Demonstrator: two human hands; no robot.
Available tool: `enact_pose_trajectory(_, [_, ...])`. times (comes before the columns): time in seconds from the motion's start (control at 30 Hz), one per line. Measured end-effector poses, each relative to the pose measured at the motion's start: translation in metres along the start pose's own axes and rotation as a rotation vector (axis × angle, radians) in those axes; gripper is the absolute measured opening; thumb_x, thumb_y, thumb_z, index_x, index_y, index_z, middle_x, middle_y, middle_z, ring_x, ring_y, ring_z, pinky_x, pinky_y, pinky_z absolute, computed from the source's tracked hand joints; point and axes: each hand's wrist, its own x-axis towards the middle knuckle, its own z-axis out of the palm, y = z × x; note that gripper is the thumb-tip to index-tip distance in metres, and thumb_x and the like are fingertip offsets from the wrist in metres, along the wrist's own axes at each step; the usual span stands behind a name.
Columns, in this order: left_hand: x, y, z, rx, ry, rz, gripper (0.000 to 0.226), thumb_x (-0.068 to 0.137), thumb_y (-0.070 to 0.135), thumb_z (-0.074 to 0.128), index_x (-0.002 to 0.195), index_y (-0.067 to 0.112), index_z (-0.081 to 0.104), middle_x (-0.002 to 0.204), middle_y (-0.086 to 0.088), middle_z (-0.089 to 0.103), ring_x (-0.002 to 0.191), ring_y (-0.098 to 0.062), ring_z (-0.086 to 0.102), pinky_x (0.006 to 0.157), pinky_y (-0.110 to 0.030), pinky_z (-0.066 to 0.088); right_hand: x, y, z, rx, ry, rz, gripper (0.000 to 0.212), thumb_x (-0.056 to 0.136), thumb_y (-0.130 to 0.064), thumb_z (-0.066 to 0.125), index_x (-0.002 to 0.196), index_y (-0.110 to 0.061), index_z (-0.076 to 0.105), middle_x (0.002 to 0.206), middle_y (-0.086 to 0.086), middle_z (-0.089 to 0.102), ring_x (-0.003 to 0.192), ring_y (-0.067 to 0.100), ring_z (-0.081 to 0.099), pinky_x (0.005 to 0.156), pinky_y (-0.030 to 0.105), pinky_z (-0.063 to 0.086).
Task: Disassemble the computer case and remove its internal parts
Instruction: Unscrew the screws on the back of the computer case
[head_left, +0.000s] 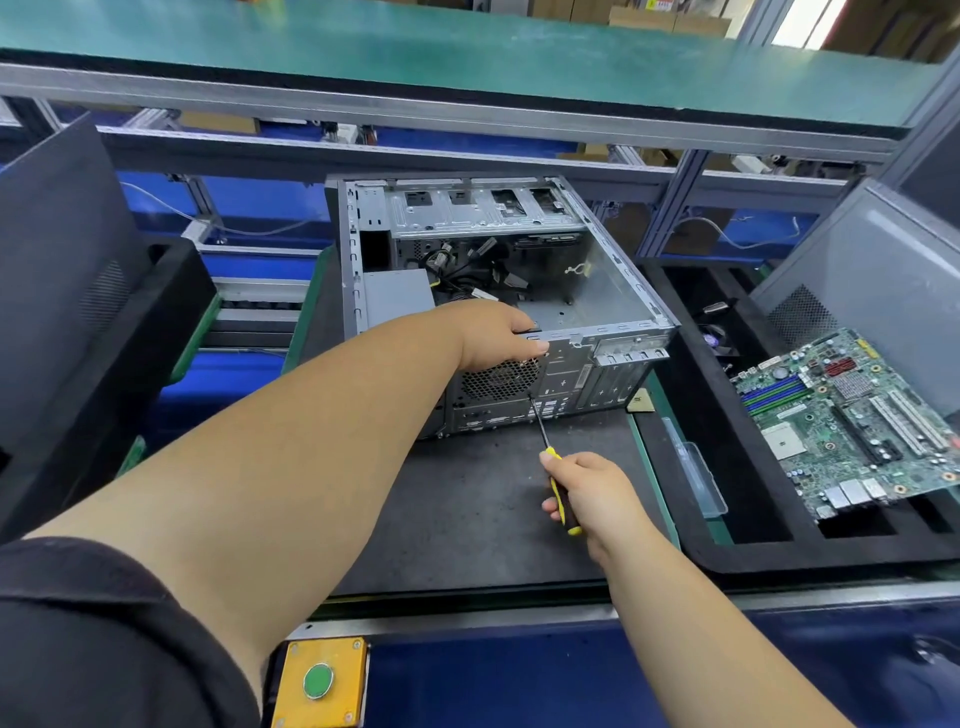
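While left hand (496, 332) fingers grip the opened computer case (498, 306), right hand (592, 493) fingers hold a screwdriver (553, 467).

The grey computer case (498, 291) lies on its side, open-topped, with loose black cables (467, 275) inside.

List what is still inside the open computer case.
Inside the computer case: a grey power supply, loose black cables and an empty drive cage. The left hand hides the near-left corner.
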Motion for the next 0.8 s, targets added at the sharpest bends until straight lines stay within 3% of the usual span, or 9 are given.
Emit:
enact_pose_trajectory(0.13, [0.0,0.0,0.0,-0.002,0.004,0.003,0.044,0.097,0.055,0.042,0.126,0.027,0.058,0.1,0.007,0.051,0.093,-0.016,0.047,0.078,-0.028,0.032,0.004,0.006,-0.002,-0.051,0.039,-0.04,0.024,0.089,-0.03,0.071,0.088,-0.01,0.057,0.065,0.001,0.062,0.051,0.011,0.059,0.059,0.031,0.049])
enact_pose_trajectory(0.37, [0.001,-0.001,0.001,-0.001,0.002,-0.009,0.044,0.096,0.057,0.042,0.124,0.028,0.06,0.111,0.004,0.06,0.098,-0.018,0.053,0.083,-0.031,0.039,0.009,0.013,-0.005,-0.066,0.029,-0.026,0.019,0.089,-0.028,0.069,0.091,-0.012,0.059,0.072,0.003,0.063,0.061,0.015,0.059,0.059,0.031,0.048])
enact_pose_trajectory(0.5, [0.001,-0.002,0.002,0.003,0.001,-0.016,0.045,0.095,0.059,0.042,0.121,0.027,0.06,0.112,0.002,0.062,0.102,-0.02,0.055,0.082,-0.032,0.04,0.012,0.015,-0.005,0.065,0.045,0.023,0.012,0.089,-0.02,0.064,0.085,-0.012,0.057,0.069,0.003,0.058,0.052,0.013,0.05,0.051,0.027,0.04])
enact_pose_trajectory(0.63, [0.002,-0.002,0.002,0.016,0.007,-0.021,0.05,0.095,0.06,0.042,0.13,0.028,0.057,0.128,0.002,0.059,0.111,-0.021,0.053,0.087,-0.032,0.039,0.026,0.002,0.007,0.273,0.102,0.065,0.013,0.086,-0.019,0.068,0.078,-0.013,0.059,0.055,-0.003,0.054,0.038,0.006,0.039,0.042,0.023,0.034])
enact_pose_trajectory(0.8, [0.003,-0.002,0.002,0.035,0.016,-0.014,0.051,0.095,0.06,0.041,0.132,0.028,0.055,0.133,0.002,0.058,0.117,-0.02,0.053,0.087,-0.032,0.038,0.046,-0.02,0.036,0.524,0.094,0.161,0.02,0.095,-0.023,0.059,0.082,-0.009,0.064,0.07,0.004,0.062,0.035,0.005,0.036,0.035,0.016,0.032])
